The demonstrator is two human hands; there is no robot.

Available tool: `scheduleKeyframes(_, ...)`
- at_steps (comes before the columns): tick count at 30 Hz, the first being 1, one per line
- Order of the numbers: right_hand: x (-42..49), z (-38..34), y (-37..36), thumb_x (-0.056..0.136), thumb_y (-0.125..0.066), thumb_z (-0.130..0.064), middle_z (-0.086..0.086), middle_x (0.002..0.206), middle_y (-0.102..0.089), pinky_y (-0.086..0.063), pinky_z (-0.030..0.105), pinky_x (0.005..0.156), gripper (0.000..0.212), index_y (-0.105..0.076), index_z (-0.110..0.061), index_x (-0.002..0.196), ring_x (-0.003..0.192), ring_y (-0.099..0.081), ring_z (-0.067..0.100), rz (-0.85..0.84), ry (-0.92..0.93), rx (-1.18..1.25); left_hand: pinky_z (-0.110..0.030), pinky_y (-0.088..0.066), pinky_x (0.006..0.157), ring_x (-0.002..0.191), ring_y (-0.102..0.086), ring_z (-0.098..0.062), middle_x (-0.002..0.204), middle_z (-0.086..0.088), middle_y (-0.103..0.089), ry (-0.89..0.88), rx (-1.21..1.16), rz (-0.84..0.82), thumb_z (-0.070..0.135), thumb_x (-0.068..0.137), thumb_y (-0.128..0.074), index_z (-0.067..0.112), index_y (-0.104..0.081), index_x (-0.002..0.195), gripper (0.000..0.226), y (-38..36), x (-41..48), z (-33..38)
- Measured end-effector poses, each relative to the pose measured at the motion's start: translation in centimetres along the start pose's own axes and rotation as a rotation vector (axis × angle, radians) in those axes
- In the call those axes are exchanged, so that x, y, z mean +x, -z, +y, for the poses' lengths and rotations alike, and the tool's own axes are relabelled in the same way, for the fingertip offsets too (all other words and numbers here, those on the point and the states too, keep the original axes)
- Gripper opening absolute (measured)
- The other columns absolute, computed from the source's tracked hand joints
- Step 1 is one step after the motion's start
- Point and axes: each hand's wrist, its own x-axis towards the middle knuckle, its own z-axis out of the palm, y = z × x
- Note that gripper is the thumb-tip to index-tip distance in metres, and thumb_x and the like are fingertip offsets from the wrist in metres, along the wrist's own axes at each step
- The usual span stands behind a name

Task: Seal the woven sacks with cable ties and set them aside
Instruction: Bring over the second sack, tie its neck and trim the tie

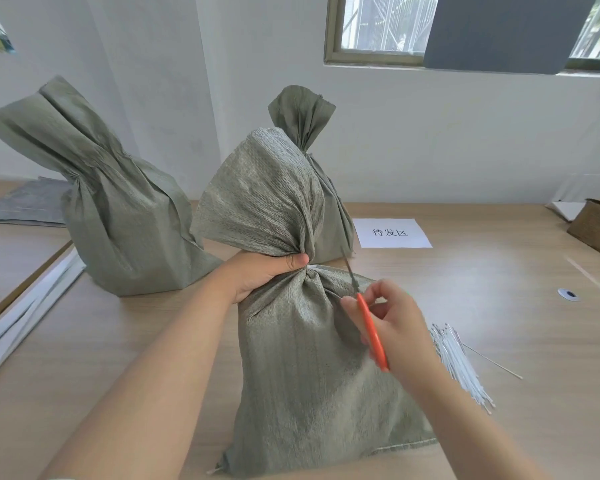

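Observation:
A grey-green woven sack (312, 375) stands upright on the wooden table in front of me. My left hand (264, 275) is clenched around its gathered neck, and a bit of white cable tie (314, 268) shows just right of my thumb. My right hand (395, 327) holds orange-handled scissors (371, 334), their blades pointing up toward the neck. A bundle of white cable ties (461, 365) lies on the table to the right. Two more sacks stand behind, one at the left (125, 216) and one at the back (326, 188), both cinched at the neck.
A white paper label (392, 233) with printed characters lies beside the back sack. A cardboard box (596, 226) sits at the far right edge. A thin cut strip (496, 363) lies by the ties. Flat grey sacks (32, 202) are stacked at the far left.

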Motion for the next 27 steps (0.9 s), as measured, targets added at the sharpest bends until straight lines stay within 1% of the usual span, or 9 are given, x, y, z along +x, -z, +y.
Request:
scheduleKeyframes(3,0.8,0.7,2.1,0.085,-0.077,-0.037,-0.003,0.051,-0.055,-0.034,0.022,0.042,0.031,-0.050,-0.023,0.077,0.040,-0.040,0.014,0.095,0.051,-0.189,-0.010,-0.046,0.079,0.091,-0.061,0.008,0.098,0.022,-0.067,-0.005,0.034,0.027,0.026,0.086,-0.078,0.029,-0.064,0.112,0.030,0.0,0.0,0.2)
scheduleKeyframes(5,1.3,1.5,3.1,0.086,-0.073,-0.039,-0.004,0.053,-0.057,-0.040,0.025,0.049,0.027,-0.050,-0.027,0.082,0.046,-0.047,0.014,0.132,0.081,-0.359,-0.012,-0.047,0.083,0.090,-0.060,0.007,0.097,0.023,-0.067,-0.010,0.071,0.045,0.031,0.084,-0.080,0.031,-0.065,0.111,0.031,0.0,0.1,0.4)
scheduleKeyframes(8,1.7,3.3,4.3,0.090,-0.066,-0.038,-0.007,0.055,-0.058,-0.038,0.028,0.051,0.019,-0.049,-0.029,0.090,0.052,-0.054,0.013,0.166,0.077,-0.540,-0.009,-0.045,0.072,0.084,-0.060,0.008,0.089,0.025,-0.066,0.003,0.115,0.066,0.036,0.084,-0.079,0.035,-0.066,0.098,0.020,0.3,0.5,0.7)
scheduleKeyframes(11,2.0,5.8,5.4,0.092,-0.063,-0.037,-0.007,0.056,-0.057,-0.034,0.028,0.049,0.015,-0.051,-0.027,0.094,0.053,-0.054,0.012,0.181,0.040,-0.589,-0.009,-0.045,0.075,0.091,-0.060,0.008,0.092,0.025,-0.066,-0.009,0.141,0.078,0.037,0.083,-0.080,0.035,-0.066,0.099,0.021,0.4,1.0,0.8)
scheduleKeyframes(15,1.7,10.0,6.7,0.092,-0.063,-0.042,-0.006,0.061,-0.061,-0.036,0.028,0.051,0.017,-0.054,-0.027,0.094,0.058,-0.056,0.012,0.189,-0.085,-0.639,0.004,-0.039,0.058,0.080,-0.054,0.014,0.089,0.027,-0.061,-0.048,0.152,0.093,0.028,0.089,-0.077,0.035,-0.062,0.103,0.021,0.1,1.4,0.8)
scheduleKeyframes(19,0.7,14.8,8.0,0.094,-0.059,-0.047,-0.006,0.069,-0.065,-0.039,0.029,0.054,0.020,-0.055,-0.027,0.096,0.064,-0.060,0.014,0.172,-0.203,-0.717,-0.003,-0.041,0.065,0.081,-0.057,0.011,0.090,0.024,-0.063,-0.014,0.141,0.115,0.031,0.087,-0.078,0.035,-0.063,0.094,0.017,0.2,1.6,0.8)
scheduleKeyframes(22,-0.3,18.3,8.6,0.094,-0.056,-0.042,-0.003,0.071,-0.063,-0.039,0.030,0.059,0.018,-0.054,-0.025,0.098,0.070,-0.062,0.022,0.138,-0.303,-0.777,0.000,-0.042,0.061,0.081,-0.056,0.011,0.090,0.024,-0.062,-0.028,0.147,0.130,0.028,0.088,-0.077,0.032,-0.063,0.106,0.023,0.1,1.8,0.6)
scheduleKeyframes(24,-0.8,20.2,8.8,0.092,-0.056,-0.041,0.000,0.074,-0.065,-0.045,0.032,0.063,0.018,-0.053,-0.024,0.097,0.074,-0.064,0.026,0.122,-0.344,-0.803,0.000,-0.043,0.060,0.081,-0.057,0.011,0.090,0.023,-0.063,-0.020,0.154,0.143,0.028,0.087,-0.078,0.031,-0.064,0.104,0.021,0.0,2.0,0.6)
scheduleKeyframes(27,-1.5,22.2,9.1,0.092,-0.057,-0.038,-0.002,0.076,-0.063,-0.041,0.031,0.062,0.018,-0.051,-0.022,0.096,0.073,-0.059,0.024,0.075,-0.401,-0.865,-0.007,-0.046,0.071,0.086,-0.060,0.008,0.094,0.022,-0.065,0.006,0.155,0.149,0.033,0.082,-0.081,0.032,-0.065,0.099,0.023,0.1,1.9,0.6)
